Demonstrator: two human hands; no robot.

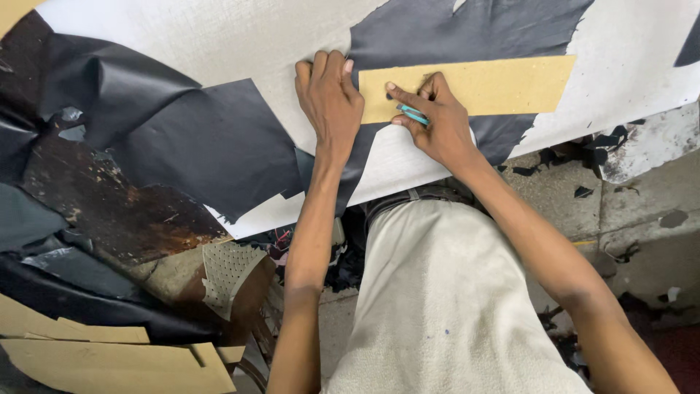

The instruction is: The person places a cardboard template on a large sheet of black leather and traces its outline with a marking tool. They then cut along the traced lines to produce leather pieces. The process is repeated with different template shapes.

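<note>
Here a long tan cardboard template (474,86) lies flat on a sheet of black leather (437,33), which is spread over the white cutting board (219,33) at the top of the view. The left hand (329,98) lies palm down with its fingers spread, pinning the template's near end and the leather beside it, so it presses rather than grips. The right hand (437,120) is closed around a small teal-handled tool (413,114), whose tip sits at the template's lower edge; whether it is a blade or a marker cannot be told from here. To do this stroke well, I judge the left hand should keep firm, even weight on the template so it cannot creep, while the tool is kept tight against the straight edge and drawn in one steady pass, with the fingertips held back from its path. Further out, a large loose black piece (211,146) lies to the left on the board, and more black hide is heaped at the far left. Tan cardboard patterns (109,361) are stacked at the lower left, beside a perforated beige piece (226,273). Black offcuts (583,191) litter the grey floor to the right. No packages, labels or signs are in view.
</note>
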